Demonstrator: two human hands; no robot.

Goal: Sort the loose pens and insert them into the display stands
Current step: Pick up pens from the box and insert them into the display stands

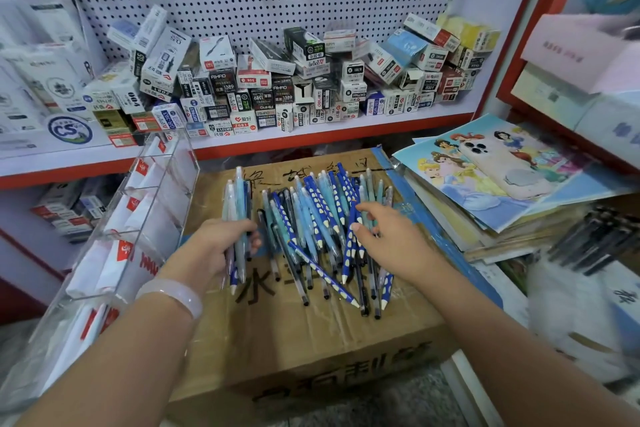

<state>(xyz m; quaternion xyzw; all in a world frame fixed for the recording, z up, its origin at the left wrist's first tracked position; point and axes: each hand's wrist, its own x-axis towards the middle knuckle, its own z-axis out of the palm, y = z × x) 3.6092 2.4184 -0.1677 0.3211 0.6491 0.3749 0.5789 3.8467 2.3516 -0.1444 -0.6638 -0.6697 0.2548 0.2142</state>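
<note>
Sorting step. Our left hand [221,239] is clamped on a bundle [237,215] of pale blue pens, just left of the pile [318,229] on the carton [311,350]. Right hand [384,239] rests on the pile, fingers loosely apart, holding nothing.

We judge it best to pick one matching pen at a time, tips aligned, before turning to the stand [138,218], left of the pile.

Legible behind the pile: "AIHAO", "1389", "GR-393", "deli".
</note>
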